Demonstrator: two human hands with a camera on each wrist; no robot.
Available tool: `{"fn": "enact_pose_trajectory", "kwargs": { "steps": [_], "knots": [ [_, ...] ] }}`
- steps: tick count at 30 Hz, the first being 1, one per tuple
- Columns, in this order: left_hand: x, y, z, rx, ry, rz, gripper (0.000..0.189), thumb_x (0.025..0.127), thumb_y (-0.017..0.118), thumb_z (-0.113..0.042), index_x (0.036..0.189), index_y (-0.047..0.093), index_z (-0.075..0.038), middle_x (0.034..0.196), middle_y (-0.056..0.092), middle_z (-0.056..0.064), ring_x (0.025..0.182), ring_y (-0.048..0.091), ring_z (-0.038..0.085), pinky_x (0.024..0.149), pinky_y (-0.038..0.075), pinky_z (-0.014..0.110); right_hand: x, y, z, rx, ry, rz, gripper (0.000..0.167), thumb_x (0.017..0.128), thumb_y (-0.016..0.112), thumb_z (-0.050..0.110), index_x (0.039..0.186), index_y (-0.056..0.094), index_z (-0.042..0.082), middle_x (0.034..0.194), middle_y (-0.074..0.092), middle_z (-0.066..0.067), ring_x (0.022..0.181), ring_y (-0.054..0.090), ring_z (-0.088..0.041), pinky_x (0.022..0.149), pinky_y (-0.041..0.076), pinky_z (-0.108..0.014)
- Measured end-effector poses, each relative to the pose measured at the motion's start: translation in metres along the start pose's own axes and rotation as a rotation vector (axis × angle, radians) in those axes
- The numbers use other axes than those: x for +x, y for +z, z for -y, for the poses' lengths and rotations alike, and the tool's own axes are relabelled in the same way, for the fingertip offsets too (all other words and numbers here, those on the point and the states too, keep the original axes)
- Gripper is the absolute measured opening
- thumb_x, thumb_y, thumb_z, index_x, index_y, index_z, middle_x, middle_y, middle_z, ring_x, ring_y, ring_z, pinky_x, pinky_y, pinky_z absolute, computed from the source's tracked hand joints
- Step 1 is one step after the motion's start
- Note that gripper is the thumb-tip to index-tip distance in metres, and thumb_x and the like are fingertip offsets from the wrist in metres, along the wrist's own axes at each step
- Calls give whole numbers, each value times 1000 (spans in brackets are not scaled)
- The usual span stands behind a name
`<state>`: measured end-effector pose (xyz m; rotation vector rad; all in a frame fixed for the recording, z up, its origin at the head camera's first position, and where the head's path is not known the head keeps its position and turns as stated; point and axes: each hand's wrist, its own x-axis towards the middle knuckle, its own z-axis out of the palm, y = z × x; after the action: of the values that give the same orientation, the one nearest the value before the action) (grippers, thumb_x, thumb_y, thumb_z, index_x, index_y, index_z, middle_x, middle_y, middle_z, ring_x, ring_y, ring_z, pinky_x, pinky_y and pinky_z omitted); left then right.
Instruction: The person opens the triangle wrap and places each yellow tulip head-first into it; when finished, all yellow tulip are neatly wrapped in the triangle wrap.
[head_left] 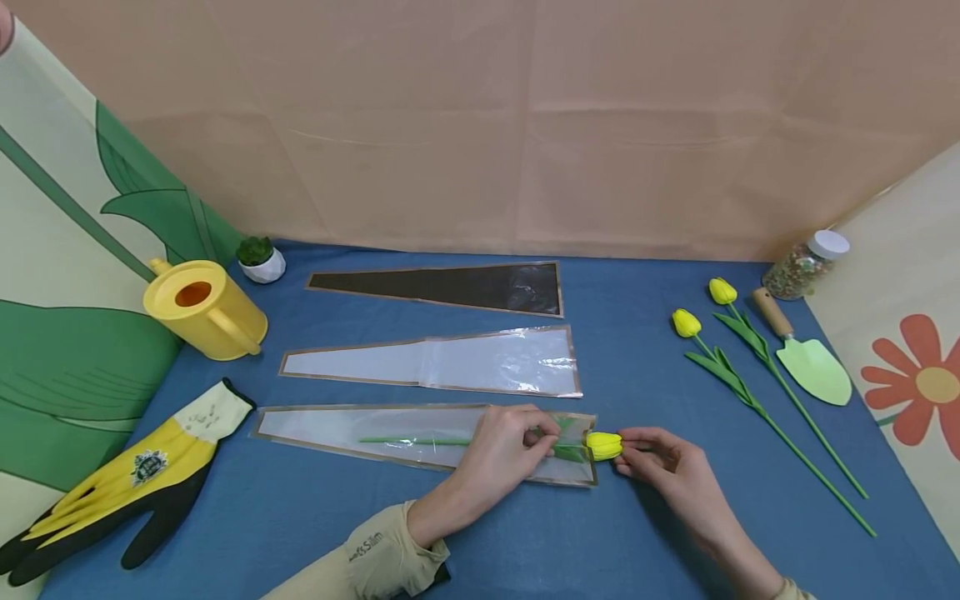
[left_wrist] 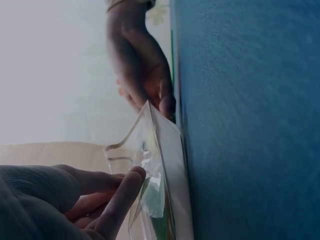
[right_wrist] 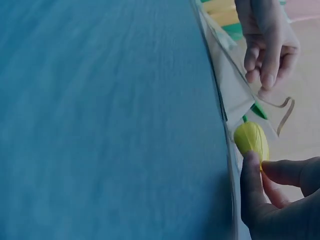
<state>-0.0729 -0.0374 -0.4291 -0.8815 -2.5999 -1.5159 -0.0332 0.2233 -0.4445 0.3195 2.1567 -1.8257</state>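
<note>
A clear, brown-edged flower sleeve (head_left: 322, 423) with a white back lies nearest on the table. Inside it runs the green stem (head_left: 412, 441) of an artificial tulip, while its yellow bloom (head_left: 602, 447) sticks out past the wide right end. My left hand (head_left: 501, 446) is over the sleeve near that end, pinching the raised clear film (left_wrist: 150, 150) between thumb and finger. With thumb and fingertips, my right hand (head_left: 672, 477) pinches the tip of the bloom (right_wrist: 251, 137). In the right wrist view, the sleeve's mouth gapes around the leaves.
Behind lie a white sleeve (head_left: 495, 360) and a black sleeve (head_left: 450, 286). Two yellow tulips (head_left: 738, 387), a trowel (head_left: 813, 367) and a jar (head_left: 798, 271) are on the right. On the left are a watering can (head_left: 217, 308), a potted plant (head_left: 262, 265) and a yellow-black glove (head_left: 142, 475).
</note>
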Motion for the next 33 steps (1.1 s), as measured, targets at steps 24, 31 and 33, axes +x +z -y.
{"fn": "enact_pose_trajectory", "kwargs": {
  "steps": [24,31,33],
  "knots": [
    [0,0,-1,32,-25,31,7,94,79,4,94,82,-2,91,78,6,72,73,6,66,52,10,7,28,5,-17,-168,256,34,108,58,-2,136,58,-20,130,68,-31,107,76,-16,89,61,-30],
    [1,1,-2,69,-11,32,6,92,82,4,93,83,-2,89,78,5,70,72,5,64,51,11,9,27,9,-1,-145,179,30,110,59,2,133,61,-17,124,71,-26,102,77,-19,87,62,-35],
    [1,1,-3,75,-12,44,5,91,83,4,93,83,-2,90,79,6,70,71,3,64,51,11,10,25,11,1,-122,126,28,111,58,3,132,63,-15,122,71,-23,99,76,-19,85,63,-35]
  ]
}}
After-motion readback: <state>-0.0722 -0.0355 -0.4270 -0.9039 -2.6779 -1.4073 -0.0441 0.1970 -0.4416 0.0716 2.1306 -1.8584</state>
